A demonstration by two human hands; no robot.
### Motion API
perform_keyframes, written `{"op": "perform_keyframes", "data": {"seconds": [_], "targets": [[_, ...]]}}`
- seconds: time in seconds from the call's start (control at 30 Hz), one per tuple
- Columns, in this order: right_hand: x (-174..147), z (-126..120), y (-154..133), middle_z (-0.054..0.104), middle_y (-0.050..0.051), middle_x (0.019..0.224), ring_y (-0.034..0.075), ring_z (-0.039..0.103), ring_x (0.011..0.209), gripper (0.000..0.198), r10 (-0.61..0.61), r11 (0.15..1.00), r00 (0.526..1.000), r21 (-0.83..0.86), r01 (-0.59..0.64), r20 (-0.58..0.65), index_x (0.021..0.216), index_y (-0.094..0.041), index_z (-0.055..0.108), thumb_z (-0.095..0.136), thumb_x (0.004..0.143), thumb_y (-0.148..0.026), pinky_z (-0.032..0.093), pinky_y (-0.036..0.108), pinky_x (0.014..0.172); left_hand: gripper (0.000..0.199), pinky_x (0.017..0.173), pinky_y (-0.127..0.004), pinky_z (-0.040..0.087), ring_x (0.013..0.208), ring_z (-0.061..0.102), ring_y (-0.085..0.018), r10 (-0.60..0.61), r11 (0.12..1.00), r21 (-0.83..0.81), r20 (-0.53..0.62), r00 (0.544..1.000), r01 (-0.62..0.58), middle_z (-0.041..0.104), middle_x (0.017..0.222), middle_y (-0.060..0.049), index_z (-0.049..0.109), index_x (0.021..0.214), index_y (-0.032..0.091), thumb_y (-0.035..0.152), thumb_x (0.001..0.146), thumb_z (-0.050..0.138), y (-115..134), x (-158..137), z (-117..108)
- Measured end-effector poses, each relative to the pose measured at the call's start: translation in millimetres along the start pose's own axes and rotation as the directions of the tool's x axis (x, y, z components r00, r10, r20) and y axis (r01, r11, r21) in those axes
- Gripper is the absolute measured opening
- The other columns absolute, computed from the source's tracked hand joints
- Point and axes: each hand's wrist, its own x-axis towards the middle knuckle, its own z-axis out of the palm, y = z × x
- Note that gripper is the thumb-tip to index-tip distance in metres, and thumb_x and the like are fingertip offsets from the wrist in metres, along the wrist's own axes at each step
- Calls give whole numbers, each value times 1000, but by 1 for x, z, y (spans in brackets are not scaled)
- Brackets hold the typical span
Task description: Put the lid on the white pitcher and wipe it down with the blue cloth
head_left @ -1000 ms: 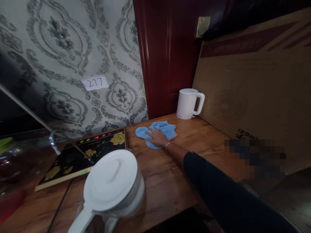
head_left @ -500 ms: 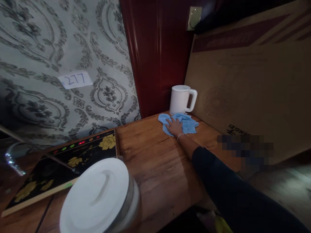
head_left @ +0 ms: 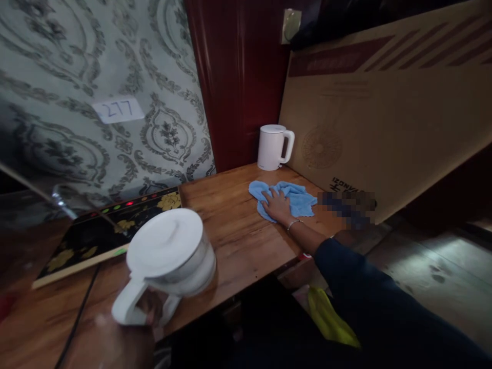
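My right hand [head_left: 277,205] lies on a crumpled light-blue cloth [head_left: 300,199] on the wooden tabletop, fingers spread and pressing it flat. Behind the cloth, close to the cardboard, stands a white electric kettle [head_left: 271,148] with its handle to the right. At the lower left my left hand [head_left: 126,333], smeared by motion, is closed round the handle of a white lidded jug [head_left: 167,241] with a see-through band below its lid. Whether the jug rests on the table or is lifted cannot be told.
A black induction cooktop [head_left: 100,225] with gold flowers and a lit red light lies behind the jug, its cord [head_left: 79,312] running forward. A large cardboard box [head_left: 384,118] borders the right side. Something yellow [head_left: 330,318] hangs below the table edge.
My left hand has come into view at the jug's handle. The view has shifted, and the cloth under my right hand now lies farther forward from the kettle.
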Motion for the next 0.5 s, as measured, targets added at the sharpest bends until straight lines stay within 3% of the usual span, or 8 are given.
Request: {"op": "perform_keyframes", "data": {"seconds": [0.1, 0.27, 0.4, 0.5], "targets": [[-27, -2, -15, 35, 10, 155, 40, 34, 132, 50, -78, 997, 997, 26, 77, 22, 145, -31, 42, 34, 98, -46, 36, 60, 97, 69, 37, -26, 31, 35, 36, -10, 32, 999, -21, -37, 999, -32, 41, 37, 4, 49, 55, 19, 87, 56, 58, 2, 2, 15], [-67, -6, -76, 33, 8, 157, 41, 30, 136, 50, -247, 964, 967, 118, 237, 69, 145, -33, 43, 39, 97, -44, 31, 62, 100, 71, 38, -25, 31, 34, 36, -9, 53, 999, 0, 16, 998, -53, 37, 33, 2, 46, 46, 19, 88, 63, 50, 9, -5, 25], [-101, -12, -129, 34, 6, 157, 41, 31, 134, 51, -478, 866, 874, 210, 453, 87, 145, -34, 43, 42, 95, -44, 32, 61, 100, 72, 37, -23, 29, 33, 35, -9, 25, 1000, -6, 40, 999, -24, 39, 34, 2, 49, 48, 19, 89, 63, 48, 9, -6, 23], [-119, -18, -139, 40, 8, 153, 39, 36, 130, 49, -562, 813, 824, 235, 533, 76, 143, -29, 47, 43, 95, -37, 35, 57, 97, 72, 37, -24, 30, 32, 35, -9, -11, 1000, -18, 70, 998, 12, 40, 34, 2, 49, 49, 19, 90, 61, 48, 6, -5, 20]]}}
